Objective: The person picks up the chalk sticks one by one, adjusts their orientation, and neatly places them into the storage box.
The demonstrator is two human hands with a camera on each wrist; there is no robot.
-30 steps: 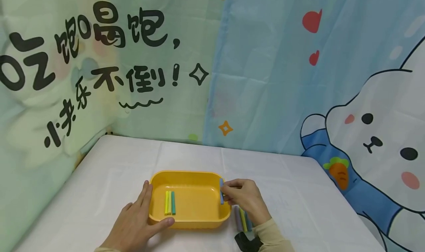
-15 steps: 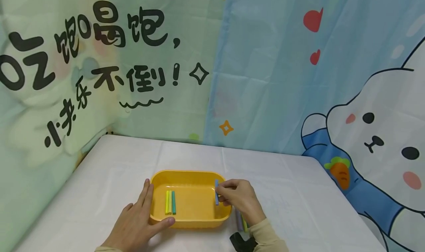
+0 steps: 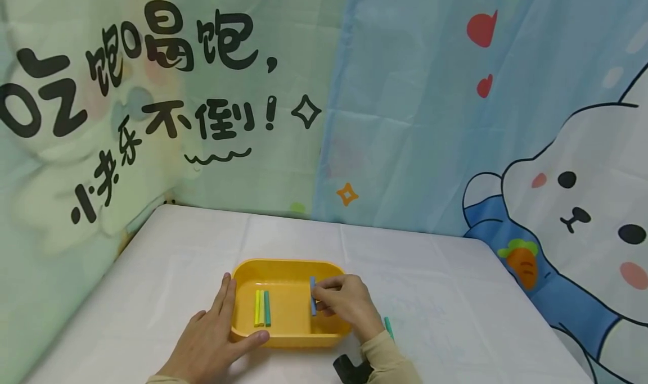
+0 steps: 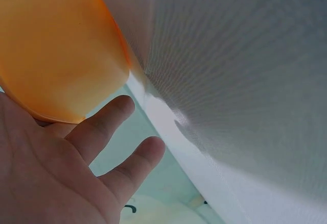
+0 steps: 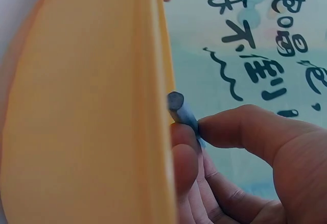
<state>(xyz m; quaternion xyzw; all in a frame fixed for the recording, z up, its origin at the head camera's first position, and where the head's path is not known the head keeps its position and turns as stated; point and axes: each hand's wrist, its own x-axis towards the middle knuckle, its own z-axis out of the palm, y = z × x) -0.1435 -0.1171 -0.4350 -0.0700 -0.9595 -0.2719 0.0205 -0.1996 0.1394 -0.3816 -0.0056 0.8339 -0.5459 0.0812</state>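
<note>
A yellow rectangular tray (image 3: 291, 340) stands on the white table. My left hand (image 3: 210, 333) lies along its left end, thumb over the near rim and fingers straight; the left wrist view shows the fingers (image 4: 104, 129) spread beside the tray wall (image 4: 61, 45). My right hand (image 3: 351, 305) pinches a slim blue stick (image 3: 313, 287) between thumb and fingers, over the right half of the tray. Its blunt end (image 5: 176, 101) shows in the right wrist view, past the tray's side (image 5: 87, 106). Inside the tray, two yellow sticks (image 3: 257, 310) and a green stick (image 3: 268, 310) lie side by side.
Another green stick (image 3: 388, 326) lies on the table, partly behind the right sleeve (image 3: 392, 361). A black wrist-worn device (image 3: 351, 368) sits by that sleeve. Behind the table (image 3: 430, 283) hangs a printed curtain (image 3: 405, 120) with a rabbit and lettering.
My right hand has moved left with the blue stick, from the tray's right rim to over its inside. The forearm now covers most sticks on the table. My left hand stays put.
</note>
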